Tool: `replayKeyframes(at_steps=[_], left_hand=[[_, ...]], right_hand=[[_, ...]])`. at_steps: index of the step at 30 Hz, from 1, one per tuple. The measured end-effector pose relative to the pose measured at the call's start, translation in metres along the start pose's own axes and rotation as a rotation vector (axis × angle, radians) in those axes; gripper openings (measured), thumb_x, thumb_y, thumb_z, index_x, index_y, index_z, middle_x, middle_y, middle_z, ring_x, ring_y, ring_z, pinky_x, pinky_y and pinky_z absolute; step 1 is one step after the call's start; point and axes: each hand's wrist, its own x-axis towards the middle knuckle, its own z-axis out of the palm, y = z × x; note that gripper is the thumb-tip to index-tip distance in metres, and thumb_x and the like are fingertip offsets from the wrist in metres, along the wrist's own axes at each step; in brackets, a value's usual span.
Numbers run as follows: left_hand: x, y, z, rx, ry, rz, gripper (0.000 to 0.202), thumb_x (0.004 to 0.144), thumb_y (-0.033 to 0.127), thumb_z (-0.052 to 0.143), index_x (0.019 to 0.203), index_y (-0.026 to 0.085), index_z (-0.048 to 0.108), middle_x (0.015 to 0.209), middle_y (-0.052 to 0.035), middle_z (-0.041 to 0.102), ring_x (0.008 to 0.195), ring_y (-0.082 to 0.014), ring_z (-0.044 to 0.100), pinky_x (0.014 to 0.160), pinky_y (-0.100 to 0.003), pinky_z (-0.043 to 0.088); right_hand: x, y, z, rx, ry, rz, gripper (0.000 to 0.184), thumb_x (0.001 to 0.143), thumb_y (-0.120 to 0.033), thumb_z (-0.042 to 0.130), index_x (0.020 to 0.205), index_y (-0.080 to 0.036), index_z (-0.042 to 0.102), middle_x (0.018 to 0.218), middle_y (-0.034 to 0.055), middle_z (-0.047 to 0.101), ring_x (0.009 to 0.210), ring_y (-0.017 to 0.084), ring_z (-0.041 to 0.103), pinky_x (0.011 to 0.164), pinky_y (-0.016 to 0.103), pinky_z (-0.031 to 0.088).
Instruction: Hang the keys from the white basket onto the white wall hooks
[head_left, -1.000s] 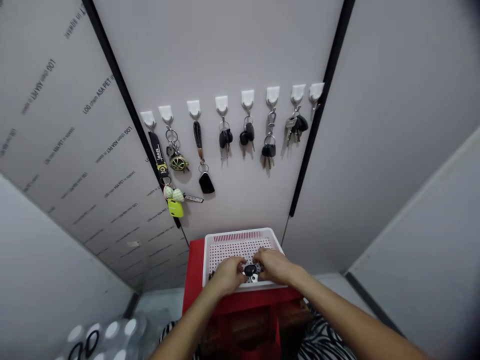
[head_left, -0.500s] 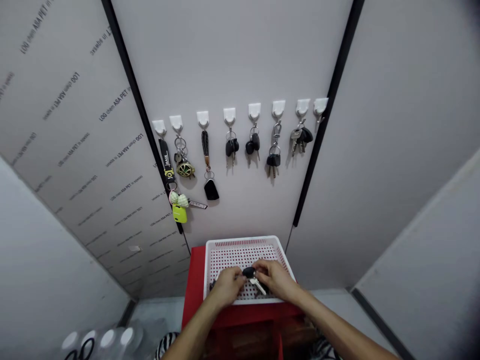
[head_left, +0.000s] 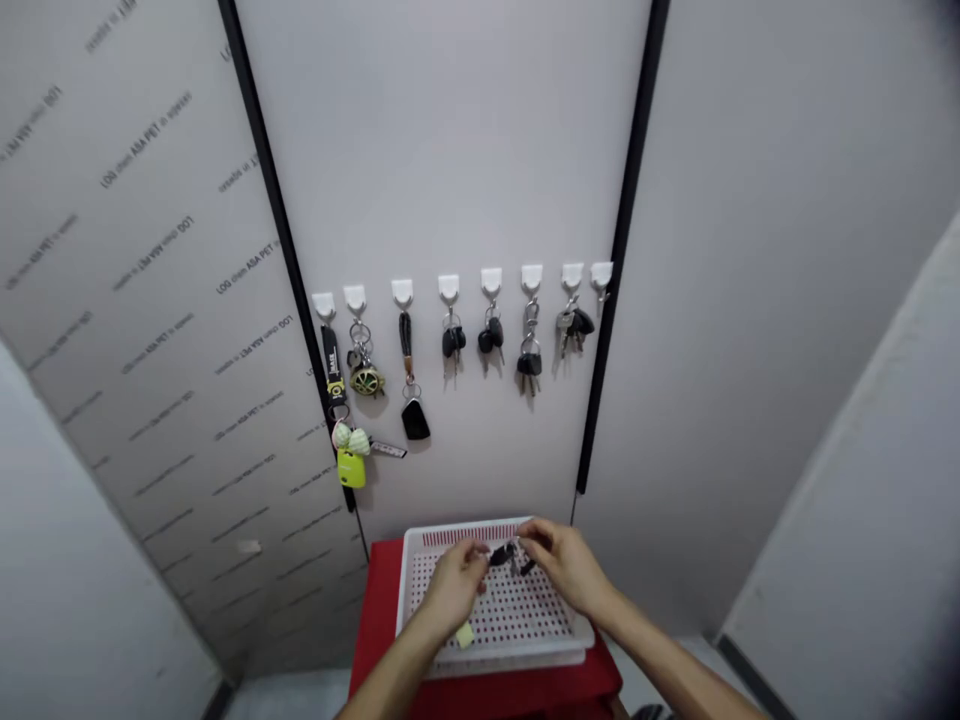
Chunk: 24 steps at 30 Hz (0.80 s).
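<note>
Over a white perforated basket (head_left: 406, 580), both hands meet at a small bunch of keys (head_left: 502, 555) with black heads. My right hand (head_left: 566, 565) pinches the bunch near its ring, from the right. From the left, the curled fingers of my left hand (head_left: 454, 585) close at the end of one black key head; the exact contact is too small to see clearly. Below my left wrist a small pale yellow piece (head_left: 465, 635) lies in the basket.
The basket stands on a red stand (head_left: 367, 610) against the wall. Above it runs a row of white hooks (head_left: 448, 285), most with keys, including a key fob on a black strap (head_left: 415, 419) and a lime-green tag (head_left: 351, 468). A black strip (head_left: 600, 400) borders the panel.
The head view has tilted up and shifted, so the hooks and basket appear lower. Both hands have kept to the keys, which have turned. The yellow piece has come into view.
</note>
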Motion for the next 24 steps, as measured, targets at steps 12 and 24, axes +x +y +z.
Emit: replayKeyframes(at_steps=[12, 24], left_hand=[[0.042, 0.178, 0.029, 0.258, 0.115, 0.650, 0.042, 0.063, 0.014, 0.039, 0.105, 0.019, 0.035, 0.101, -0.0045, 0.045, 0.074, -0.0103, 0.047, 0.076, -0.025, 0.034], [0.058, 0.233, 0.043, 0.318, 0.099, 0.737, 0.045, 0.061, 0.015, 0.041, 0.105, 0.019, 0.037, 0.098, -0.0044, 0.048, 0.070, -0.0110, 0.049, 0.073, -0.027, 0.036]], right_hand=[[0.080, -0.087, -0.155, 0.339, 0.590, -0.030, 0.019, 0.050, -0.026, 0.052, 0.062, -0.012, 0.053, 0.047, -0.0026, 0.049, 0.041, 0.006, 0.041, 0.042, 0.020, 0.034], [0.129, -0.099, -0.205, -0.031, 0.902, -0.007, 0.021, 0.054, -0.025, 0.047, 0.065, -0.012, 0.059, 0.057, 0.0041, 0.057, 0.050, 0.011, 0.048, 0.050, 0.022, 0.037]])
